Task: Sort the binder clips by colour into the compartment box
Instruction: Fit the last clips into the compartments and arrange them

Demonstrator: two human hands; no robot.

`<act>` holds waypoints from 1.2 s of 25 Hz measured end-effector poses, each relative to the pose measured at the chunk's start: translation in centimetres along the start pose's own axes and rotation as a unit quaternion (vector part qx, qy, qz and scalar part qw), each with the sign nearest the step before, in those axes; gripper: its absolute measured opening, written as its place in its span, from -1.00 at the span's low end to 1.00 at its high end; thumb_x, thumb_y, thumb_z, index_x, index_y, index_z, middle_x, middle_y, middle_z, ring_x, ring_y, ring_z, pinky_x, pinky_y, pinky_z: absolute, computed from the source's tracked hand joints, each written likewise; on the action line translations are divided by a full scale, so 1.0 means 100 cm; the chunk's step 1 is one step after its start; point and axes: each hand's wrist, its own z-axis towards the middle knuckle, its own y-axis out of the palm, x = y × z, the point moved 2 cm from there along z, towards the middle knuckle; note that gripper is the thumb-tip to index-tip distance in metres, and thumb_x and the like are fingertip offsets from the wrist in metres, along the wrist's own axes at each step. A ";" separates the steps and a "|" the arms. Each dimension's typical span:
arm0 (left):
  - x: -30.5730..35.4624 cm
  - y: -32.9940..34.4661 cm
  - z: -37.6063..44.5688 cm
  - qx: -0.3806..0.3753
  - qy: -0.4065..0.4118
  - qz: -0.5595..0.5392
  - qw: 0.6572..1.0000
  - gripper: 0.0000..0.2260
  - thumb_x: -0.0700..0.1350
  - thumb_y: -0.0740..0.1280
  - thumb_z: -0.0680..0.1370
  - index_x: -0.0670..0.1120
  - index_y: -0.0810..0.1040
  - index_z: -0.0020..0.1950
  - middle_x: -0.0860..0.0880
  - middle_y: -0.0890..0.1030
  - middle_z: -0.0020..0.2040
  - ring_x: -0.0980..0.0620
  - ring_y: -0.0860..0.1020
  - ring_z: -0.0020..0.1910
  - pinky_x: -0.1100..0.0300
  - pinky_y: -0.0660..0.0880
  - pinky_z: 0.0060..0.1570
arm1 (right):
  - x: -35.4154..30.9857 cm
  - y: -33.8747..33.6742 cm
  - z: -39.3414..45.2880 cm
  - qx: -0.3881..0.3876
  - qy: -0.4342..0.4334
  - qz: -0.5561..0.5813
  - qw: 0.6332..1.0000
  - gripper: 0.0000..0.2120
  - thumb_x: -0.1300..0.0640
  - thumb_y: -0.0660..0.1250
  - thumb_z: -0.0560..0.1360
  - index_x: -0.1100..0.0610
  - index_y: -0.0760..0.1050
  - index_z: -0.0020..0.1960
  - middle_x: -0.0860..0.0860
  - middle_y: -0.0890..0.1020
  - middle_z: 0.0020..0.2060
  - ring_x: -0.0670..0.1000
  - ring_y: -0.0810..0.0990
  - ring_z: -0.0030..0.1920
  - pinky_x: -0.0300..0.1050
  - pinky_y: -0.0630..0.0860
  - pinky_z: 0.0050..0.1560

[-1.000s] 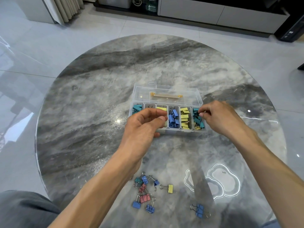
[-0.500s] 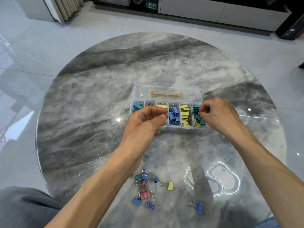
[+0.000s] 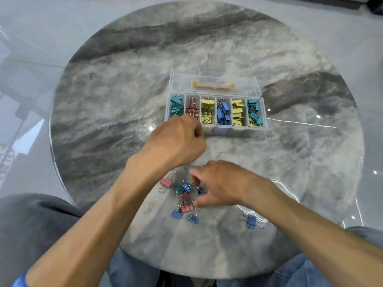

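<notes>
One clear compartment box (image 3: 215, 112) of six compartments, one round table (image 3: 124, 100), two hands (image 3: 178, 139), and loose binder clips near the table's edge: five blue (image 3: 251, 221), three pink (image 3: 165, 182), one teal (image 3: 178, 189).

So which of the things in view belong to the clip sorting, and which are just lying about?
Part of the job:
- compartment box, lid open
- sorted clips in its compartments
- loose clips on the table
- lone blue clip
- left hand near the box
- right hand over the loose clips

Just there:
- marble table
- floor
</notes>
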 end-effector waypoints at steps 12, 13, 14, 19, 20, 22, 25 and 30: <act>0.005 -0.010 -0.002 0.051 0.138 -0.066 0.987 -0.80 -0.01 0.46 0.49 0.09 0.59 0.10 0.13 0.63 -0.11 0.15 0.60 -0.13 0.09 0.59 -0.05 | 0.040 -0.054 -0.008 0.331 0.103 0.583 0.735 -0.84 0.36 0.41 0.47 0.17 0.55 -0.23 0.07 0.64 -0.38 -0.04 0.57 -0.44 -0.16 0.52 -0.40; 0.008 -0.010 -0.002 0.058 0.154 -0.113 0.980 -0.75 -0.02 0.50 0.46 0.08 0.59 0.12 0.12 0.63 -0.12 0.17 0.61 -0.15 0.10 0.60 -0.06 | 0.041 -0.060 -0.014 0.326 0.089 0.653 0.678 -0.87 0.35 0.42 0.47 0.19 0.55 -0.22 0.08 0.64 -0.38 -0.04 0.57 -0.44 -0.18 0.54 -0.38; 0.009 -0.011 -0.001 0.073 0.158 -0.159 0.972 -0.73 -0.06 0.53 0.44 0.06 0.61 0.11 0.10 0.63 -0.14 0.15 0.62 -0.16 0.10 0.60 -0.06 | 0.041 -0.062 -0.018 0.316 0.080 0.693 0.644 -0.89 0.30 0.43 0.45 0.19 0.55 -0.22 0.07 0.63 -0.37 -0.04 0.58 -0.42 -0.20 0.56 -0.36; 0.014 -0.012 -0.003 0.148 0.114 -0.389 0.902 -0.72 0.03 0.56 0.33 -0.09 0.67 -0.06 -0.08 0.68 -0.22 -0.03 0.66 -0.24 0.09 0.63 -0.18 | 0.033 -0.063 -0.021 0.261 0.016 0.789 0.557 -0.86 0.18 0.44 0.26 0.19 0.58 -0.20 0.03 0.57 -0.35 -0.08 0.46 -0.40 -0.21 0.49 -0.40; 0.015 -0.011 -0.004 0.148 0.090 -0.421 0.891 -0.70 0.06 0.54 0.31 -0.11 0.68 -0.09 -0.11 0.69 -0.24 -0.06 0.66 -0.26 0.10 0.63 -0.21 | 0.029 -0.062 -0.021 0.248 -0.004 0.803 0.542 -0.84 0.17 0.43 0.29 0.23 0.59 -0.16 0.04 0.53 -0.37 -0.07 0.44 -0.43 -0.19 0.48 -0.42; 0.013 -0.007 -0.003 0.123 0.036 -0.481 0.868 -0.72 -0.02 0.53 0.35 -0.19 0.67 -0.08 -0.17 0.69 -0.25 -0.04 0.64 -0.33 0.18 0.62 -0.28 | 0.026 -0.061 -0.021 0.259 -0.014 0.785 0.563 -0.85 0.16 0.39 0.43 0.26 0.61 -0.13 0.07 0.52 -0.40 -0.04 0.45 -0.44 -0.16 0.50 -0.41; 0.008 -0.005 -0.001 0.093 -0.007 -0.528 0.844 -0.82 -0.22 0.53 0.40 -0.26 0.66 -0.06 -0.21 0.69 -0.24 0.04 0.62 -0.34 0.29 0.56 -0.33 | 0.027 -0.064 -0.023 0.308 -0.006 0.718 0.624 -0.77 0.05 0.37 0.47 0.17 0.66 -0.24 0.13 0.57 -0.38 0.01 0.51 -0.42 -0.12 0.54 -0.40; 0.011 -0.005 -0.003 0.061 0.007 -0.542 0.838 -0.81 -0.37 0.50 0.41 -0.17 0.68 -0.02 -0.15 0.72 -0.15 0.04 0.68 -0.22 0.25 0.60 -0.16 | 0.035 -0.066 -0.022 0.280 0.028 0.754 0.594 -0.85 0.12 0.44 0.37 0.21 0.62 -0.20 0.09 0.55 -0.39 -0.04 0.50 -0.44 -0.16 0.55 -0.42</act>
